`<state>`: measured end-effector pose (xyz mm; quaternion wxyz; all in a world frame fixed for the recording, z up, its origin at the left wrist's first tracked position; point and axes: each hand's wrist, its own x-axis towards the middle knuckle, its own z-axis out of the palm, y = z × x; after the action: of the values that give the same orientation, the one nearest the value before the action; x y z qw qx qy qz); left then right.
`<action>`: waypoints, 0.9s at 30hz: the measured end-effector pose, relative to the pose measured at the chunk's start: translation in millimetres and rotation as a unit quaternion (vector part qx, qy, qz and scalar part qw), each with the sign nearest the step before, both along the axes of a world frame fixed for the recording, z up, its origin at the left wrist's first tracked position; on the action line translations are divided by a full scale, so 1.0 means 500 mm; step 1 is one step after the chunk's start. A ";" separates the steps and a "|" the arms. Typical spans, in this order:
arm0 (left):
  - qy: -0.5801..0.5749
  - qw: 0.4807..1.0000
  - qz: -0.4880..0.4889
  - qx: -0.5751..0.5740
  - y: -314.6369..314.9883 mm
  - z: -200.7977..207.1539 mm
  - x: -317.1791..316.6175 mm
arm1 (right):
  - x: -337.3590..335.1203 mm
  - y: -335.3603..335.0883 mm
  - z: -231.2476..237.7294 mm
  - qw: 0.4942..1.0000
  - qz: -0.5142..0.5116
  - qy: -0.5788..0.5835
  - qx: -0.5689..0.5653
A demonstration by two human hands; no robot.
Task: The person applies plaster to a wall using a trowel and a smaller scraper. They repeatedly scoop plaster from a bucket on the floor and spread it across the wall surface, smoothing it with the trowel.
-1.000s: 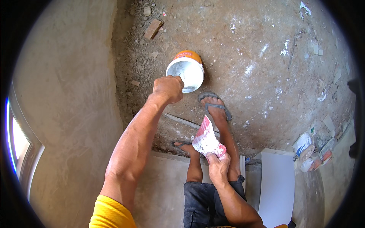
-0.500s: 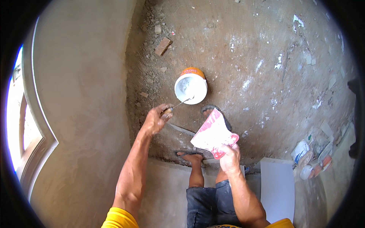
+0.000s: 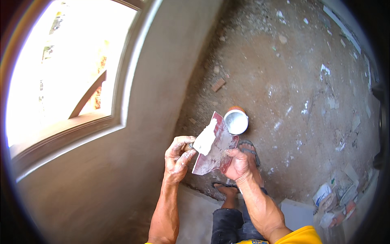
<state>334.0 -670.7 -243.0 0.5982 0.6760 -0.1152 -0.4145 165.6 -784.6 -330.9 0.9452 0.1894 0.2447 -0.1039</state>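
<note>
Worn on the head, as the left of two side-by-side fisheyes. Facing steeply down past the person's own front, upright and unmirrored. Near to the left hand (image 3: 177,160) and right hand (image 3: 239,164), with the forearms (image 3: 165,211) entering from the lower edge; farther from the bucket (image 3: 236,123) and the floor (image 3: 260,69). Wide enough to take in the window (image 3: 69,77) at upper left, the wall (image 3: 138,166) below and beside it, and the bags (image 3: 323,194) at lower right. Bends straight edges toward a dark, rounded rim.
</note>
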 end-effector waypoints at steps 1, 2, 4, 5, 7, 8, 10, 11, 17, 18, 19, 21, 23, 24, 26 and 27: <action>-0.024 0.999 0.010 -0.037 -0.001 0.040 0.005 | 0.023 0.009 0.037 0.999 0.000 -0.047 0.025; -0.050 0.997 0.002 -0.050 0.000 0.082 0.017 | 0.046 0.018 0.075 0.995 -0.006 -0.095 0.042; -0.095 0.993 -0.006 -0.076 0.015 0.162 0.038 | 0.092 0.043 0.146 0.991 -0.009 -0.133 0.026; -0.104 0.989 0.000 -0.103 0.026 0.199 0.045 | 0.110 0.054 0.180 0.987 -0.007 -0.156 0.029; -0.145 0.983 -0.010 -0.112 0.056 0.273 0.055 | 0.135 0.079 0.247 0.978 -0.011 -0.205 0.047; -0.159 0.979 -0.015 -0.125 0.073 0.307 0.059 | 0.145 0.092 0.278 0.971 -0.016 -0.233 0.050; -0.169 0.975 -0.008 -0.143 0.109 0.366 0.052 | 0.157 0.124 0.339 0.952 -0.028 -0.298 0.063; -0.173 0.974 0.000 -0.147 0.129 0.394 0.046 | 0.162 0.142 0.368 0.950 -0.021 -0.308 0.047; -0.228 0.958 0.013 -0.172 0.260 0.566 0.017 | 0.161 0.274 0.538 0.945 -0.028 -0.326 0.015; -0.236 0.955 0.016 -0.176 0.282 0.590 0.010 | 0.157 0.298 0.564 0.943 -0.030 -0.330 0.014; -0.245 0.952 0.017 -0.181 0.302 0.613 0.007 | 0.156 0.319 0.591 0.943 -0.032 -0.332 0.010; -0.262 0.946 0.023 -0.189 0.348 0.656 -0.002 | 0.151 0.357 0.639 0.941 -0.032 -0.338 0.000; -0.262 0.945 0.033 -0.190 0.393 0.694 -0.009 | 0.149 0.390 0.684 0.934 -0.029 -0.356 -0.015; -0.263 0.945 0.038 -0.191 0.411 0.709 -0.005 | 0.153 0.403 0.703 0.937 -0.022 -0.349 -0.021; -0.283 0.940 0.052 -0.185 0.448 0.736 -0.003 | 0.157 0.430 0.740 0.936 -0.011 -0.350 -0.031; -0.293 0.937 0.060 -0.182 0.467 0.749 -0.004 | 0.159 0.444 0.758 0.942 -0.007 -0.332 -0.055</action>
<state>332.2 -437.1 131.3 0.6747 0.6527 -0.3178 -0.1333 245.3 -562.3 48.0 0.9809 0.1630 -0.0903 -0.0552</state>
